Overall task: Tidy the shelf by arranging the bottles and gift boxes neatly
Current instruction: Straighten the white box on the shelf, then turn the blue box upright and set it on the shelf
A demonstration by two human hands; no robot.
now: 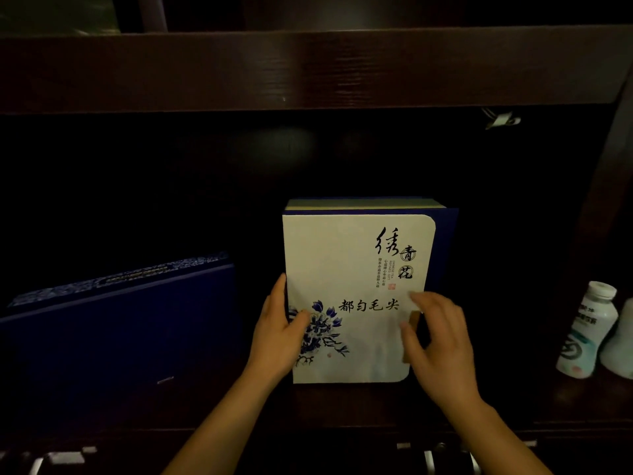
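A white gift box (352,269) with blue flower print and black calligraphy stands upright in the middle of the dark shelf compartment. My left hand (277,334) grips its lower left edge, thumb on the front face. My right hand (435,337) rests on its lower right side, fingers spread over a small brown clasp. A large dark blue gift box (116,323) stands at the left, slightly tilted. Two white bottles stand at the right: a labelled one (587,330) and a second (620,341) cut off by the frame edge.
A dark wooden shelf board (308,70) runs across above the compartment. The right side wall (603,207) of the shelf stands close to the bottles. A small metal clip (501,118) hangs at the upper right. The compartment's back is too dark to see.
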